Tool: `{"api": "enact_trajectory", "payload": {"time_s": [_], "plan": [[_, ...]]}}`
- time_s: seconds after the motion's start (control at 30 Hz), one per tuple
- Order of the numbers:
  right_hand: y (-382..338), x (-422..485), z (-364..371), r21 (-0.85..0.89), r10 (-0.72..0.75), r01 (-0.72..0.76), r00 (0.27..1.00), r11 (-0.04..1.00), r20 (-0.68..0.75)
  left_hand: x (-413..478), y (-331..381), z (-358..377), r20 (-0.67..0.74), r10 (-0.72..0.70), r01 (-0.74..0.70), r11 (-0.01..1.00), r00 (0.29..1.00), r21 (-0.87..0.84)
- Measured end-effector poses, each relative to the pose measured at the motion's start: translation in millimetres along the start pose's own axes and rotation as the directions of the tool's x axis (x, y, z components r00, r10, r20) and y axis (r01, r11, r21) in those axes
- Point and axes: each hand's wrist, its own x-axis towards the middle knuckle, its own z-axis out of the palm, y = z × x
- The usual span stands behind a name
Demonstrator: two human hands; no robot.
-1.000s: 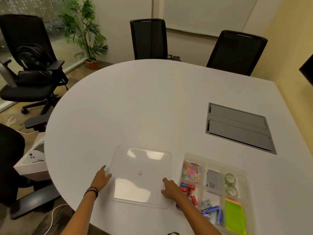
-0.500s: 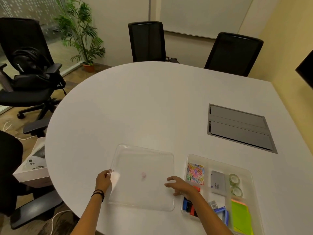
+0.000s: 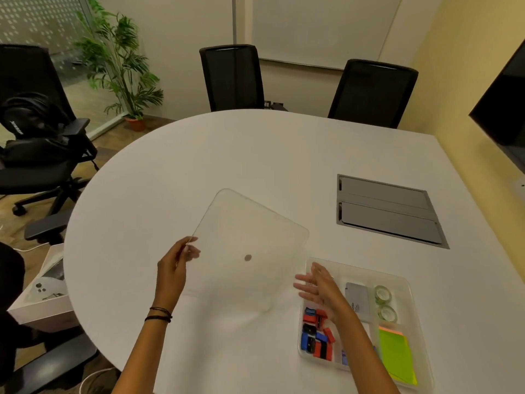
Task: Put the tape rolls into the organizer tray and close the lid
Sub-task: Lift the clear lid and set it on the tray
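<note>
The left hand (image 3: 176, 265) pinches the clear lid (image 3: 247, 240) tilted above the table (image 3: 199, 155); the right hand (image 3: 318, 288) hangs open, grasping nothing, over the tray (image 3: 409, 282) holding two tape rolls (image 3: 383, 302).

Table (image 3: 255, 155) white. Lid (image 3: 250, 231) clear, grey dot. Tray (image 3: 409, 285) translucent; tape rolls (image 3: 383, 302) pale green; clips (image 3: 316, 334) red, blue, black; notes (image 3: 396, 354) lime, orange-edged.

1 head camera looks forward and down, close over the white table (image 3: 255, 155)
</note>
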Motion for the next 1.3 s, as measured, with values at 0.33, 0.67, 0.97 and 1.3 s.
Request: {"api": "enact_trajectory", "payload": {"time_s": [0.33, 0.67, 0.97, 1.3], "plan": [[-19.5, -37.7, -80.0, 0.476, 0.025, -0.056, 0.997, 0.878, 0.071, 6.3, 108.2, 45.4, 0.097, 0.404, -0.402, 0.915, 0.91, -0.041], [-15.0, -70.4, -171.7, 0.618, -0.081, 0.136, 0.99, 0.774, -0.117, -10.3, 132.6, 87.7, 0.25, 0.534, -0.539, 0.84, 0.808, -0.056], [10.3, -104.0, -232.1, 0.48, -0.09, 0.26, 0.933, 0.838, -0.348, -34.5, 88.3, 132.6, 0.537, 0.356, -0.434, 0.901, 0.765, 0.021], [25.5, -79.4, -250.5, 0.295, -0.083, 0.193, 0.933, 0.936, -0.349, -68.5, 30.5, 177.1, 0.633, 0.031, -0.199, 0.96, 0.773, 0.196]]}}
